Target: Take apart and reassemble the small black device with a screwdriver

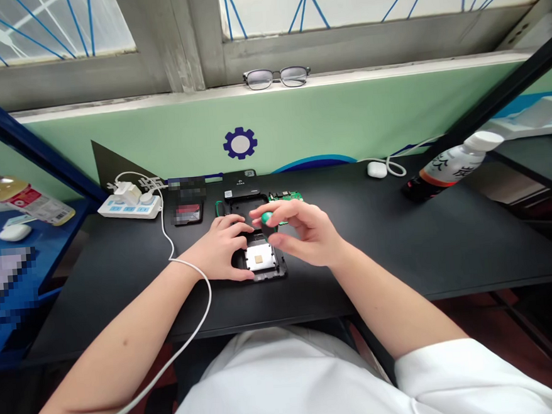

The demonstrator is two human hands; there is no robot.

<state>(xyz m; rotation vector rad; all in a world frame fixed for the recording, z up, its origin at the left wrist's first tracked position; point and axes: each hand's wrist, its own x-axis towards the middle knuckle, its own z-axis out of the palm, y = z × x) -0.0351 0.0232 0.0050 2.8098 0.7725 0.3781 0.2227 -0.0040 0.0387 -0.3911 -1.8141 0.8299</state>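
A small black device case (261, 261) lies open on the black desk (401, 236), showing a white panel with a small tan square inside. My left hand (222, 248) rests on the case's left edge, fingers curled around it, holding it steady. My right hand (301, 233) hovers just above the case, fingers pinched on a small screwdriver with a green-capped handle (267, 220) that stands upright over the case. A green circuit board (285, 197) and another black case part (239, 187) lie just behind.
A white power strip (129, 204) with a charger and a white cable running toward me sits back left. A bottle (448, 170) lies back right beside a white earbud case (376, 170). Glasses (276, 77) rest on the window sill. Another bottle (24, 196) lies on the blue table at left.
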